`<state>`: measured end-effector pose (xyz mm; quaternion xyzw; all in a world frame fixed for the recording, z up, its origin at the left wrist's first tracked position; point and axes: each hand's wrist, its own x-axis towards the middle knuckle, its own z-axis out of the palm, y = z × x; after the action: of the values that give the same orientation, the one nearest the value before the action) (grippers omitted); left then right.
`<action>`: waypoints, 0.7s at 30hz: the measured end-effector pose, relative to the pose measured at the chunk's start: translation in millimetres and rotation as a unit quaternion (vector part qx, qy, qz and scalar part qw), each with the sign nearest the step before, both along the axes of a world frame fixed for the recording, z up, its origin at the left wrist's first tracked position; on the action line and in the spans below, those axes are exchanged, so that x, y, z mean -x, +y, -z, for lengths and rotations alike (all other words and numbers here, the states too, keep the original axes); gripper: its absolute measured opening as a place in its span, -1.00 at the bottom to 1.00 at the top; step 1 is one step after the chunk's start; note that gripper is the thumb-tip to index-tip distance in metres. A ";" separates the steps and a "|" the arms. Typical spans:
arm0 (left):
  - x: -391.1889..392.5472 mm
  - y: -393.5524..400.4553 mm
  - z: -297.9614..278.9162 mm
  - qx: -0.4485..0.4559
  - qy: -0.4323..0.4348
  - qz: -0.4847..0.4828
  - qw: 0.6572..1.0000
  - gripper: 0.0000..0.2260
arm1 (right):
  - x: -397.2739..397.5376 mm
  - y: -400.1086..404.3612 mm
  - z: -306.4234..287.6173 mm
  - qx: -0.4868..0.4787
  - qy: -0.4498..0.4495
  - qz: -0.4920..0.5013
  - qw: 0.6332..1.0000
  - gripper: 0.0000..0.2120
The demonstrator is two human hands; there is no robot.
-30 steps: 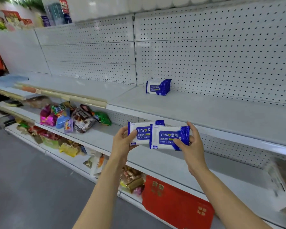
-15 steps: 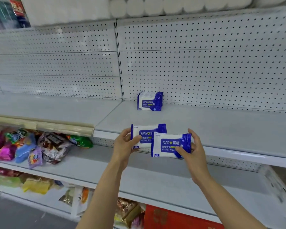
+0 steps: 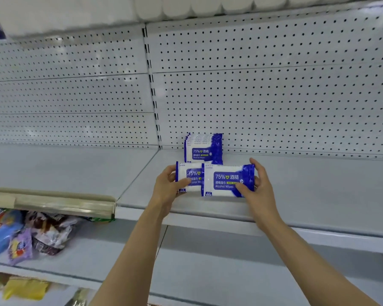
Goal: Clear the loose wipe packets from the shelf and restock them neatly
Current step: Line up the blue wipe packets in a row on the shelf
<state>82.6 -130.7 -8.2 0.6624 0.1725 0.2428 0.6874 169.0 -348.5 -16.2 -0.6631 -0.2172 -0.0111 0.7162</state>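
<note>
A: status, left to right?
B: left hand (image 3: 166,186) pinches one alcohol wipes packet (image 3: 187,178) by its left end; right hand (image 3: 255,187) has its grip on a second alcohol wipes packet (image 3: 227,181), overlapping the first; both held upright over the shelf (image 3: 318,188), just in front of the standing packet row (image 3: 203,149) at the pegboard back (image 3: 274,96).
A: how to place them?
B: my call: keep labels facing out; set bottoms flat; slide back flush against the row; square edges before letting go, else they tip.
</note>
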 end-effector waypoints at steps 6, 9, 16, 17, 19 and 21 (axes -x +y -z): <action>-56.8 33.1 1.2 -0.044 0.036 0.019 0.998 -0.64 | -22.3 25.2 -1.0 0.028 0.004 0.019 0.999 -0.33; -81.3 46.3 -0.1 -0.068 0.038 0.035 0.996 -0.66 | -28.2 38.8 0.3 0.032 0.020 0.017 0.999 -0.36; -118.7 72.9 9.8 -0.237 0.034 -0.039 0.970 -0.79 | -48.5 86.5 3.7 0.054 0.040 0.041 0.997 -0.46; -120.4 75.0 10.1 -0.251 0.024 -0.050 0.966 -0.82 | -53.1 93.2 5.4 0.067 0.035 0.051 0.996 -0.50; -123.0 81.1 8.5 -0.247 0.011 -0.053 0.968 -0.81 | -63.8 105.1 7.6 0.106 0.020 0.085 0.991 -0.61; -127.3 89.5 10.6 -0.231 0.009 -0.036 0.972 -0.77 | -74.3 113.6 8.0 0.156 0.002 0.125 0.980 -0.69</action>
<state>209.9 -41.2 -18.8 0.7985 0.1417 0.2952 0.5051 243.3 -234.9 -24.2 -0.7889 -0.1295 -0.0651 0.5972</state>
